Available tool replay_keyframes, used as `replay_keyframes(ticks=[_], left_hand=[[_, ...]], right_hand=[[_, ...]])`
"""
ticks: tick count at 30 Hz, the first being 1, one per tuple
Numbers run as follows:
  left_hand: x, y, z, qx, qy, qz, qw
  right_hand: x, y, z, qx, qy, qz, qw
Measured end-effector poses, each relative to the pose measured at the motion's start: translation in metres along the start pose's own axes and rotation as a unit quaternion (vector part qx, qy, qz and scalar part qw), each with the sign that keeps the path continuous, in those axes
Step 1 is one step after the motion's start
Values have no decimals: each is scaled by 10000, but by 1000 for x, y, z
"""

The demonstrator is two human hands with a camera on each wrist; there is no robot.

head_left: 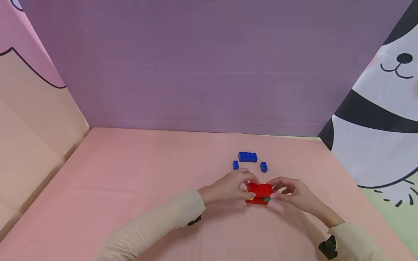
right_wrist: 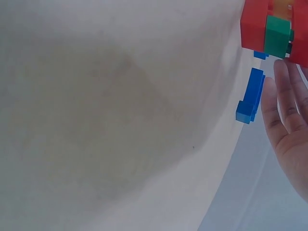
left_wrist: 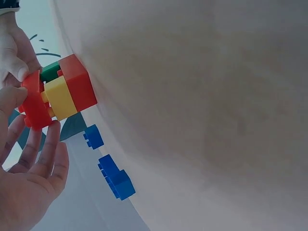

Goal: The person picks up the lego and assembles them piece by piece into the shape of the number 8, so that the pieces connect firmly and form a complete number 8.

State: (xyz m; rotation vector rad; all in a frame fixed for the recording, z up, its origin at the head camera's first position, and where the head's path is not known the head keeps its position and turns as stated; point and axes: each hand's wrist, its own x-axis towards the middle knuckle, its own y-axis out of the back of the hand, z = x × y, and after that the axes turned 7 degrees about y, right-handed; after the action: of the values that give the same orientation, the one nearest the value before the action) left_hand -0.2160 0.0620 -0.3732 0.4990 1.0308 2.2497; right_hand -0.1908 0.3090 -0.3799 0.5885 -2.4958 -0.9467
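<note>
Both hands are at a small stack of toy building bricks on the table. On top lies a red brick [head_left: 260,189], held by the left hand [head_left: 236,185] at its left end, with thumb in front and fingers behind. The right hand [head_left: 295,195] pinches the same brick's right end between thumb and fingers. Beneath it stand a yellow brick [left_wrist: 60,97] on the left and a green brick [right_wrist: 277,37] on the right, both on a lower red brick [left_wrist: 78,82]. Studs of the yellow brick show in a narrow gap below the top brick.
Behind the stack lie a long blue brick [head_left: 248,157] and two small blue bricks, one [head_left: 235,165] near the left fingers and the other [head_left: 263,167] farther right. The pink table [head_left: 147,163] meets a purple backdrop [head_left: 196,72] at its far edge.
</note>
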Motion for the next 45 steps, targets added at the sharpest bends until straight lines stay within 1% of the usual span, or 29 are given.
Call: replay_keyframes(ticks=[5,8,13,18,23,33,38,45], left_hand=[[-1,0,-1,-15,72,-32,10000],[-1,0,-2,-107,103,-20,9999],[-1,0,-3,-124,110,33,9999],[-2,0,-3,-227,253,42,9994],[-1,0,-4,-271,307,46,9992],[0,0,-4,-385,398,44,9985],[0,0,-5,-513,448,27,9977],[1,0,-5,-603,500,-10,9969]], right_hand=[[0,-1,0,-69,55,-7,10000],[0,-1,0,-68,58,3,10000],[0,-1,-1,-88,-21,6,10000],[0,-1,-2,-171,0,20,9999],[0,0,-2,-235,-21,0,9997],[1,-1,-3,-306,68,26,9995],[1,-1,-1,-322,143,18,9994],[1,-1,0,-307,64,8,9995]])
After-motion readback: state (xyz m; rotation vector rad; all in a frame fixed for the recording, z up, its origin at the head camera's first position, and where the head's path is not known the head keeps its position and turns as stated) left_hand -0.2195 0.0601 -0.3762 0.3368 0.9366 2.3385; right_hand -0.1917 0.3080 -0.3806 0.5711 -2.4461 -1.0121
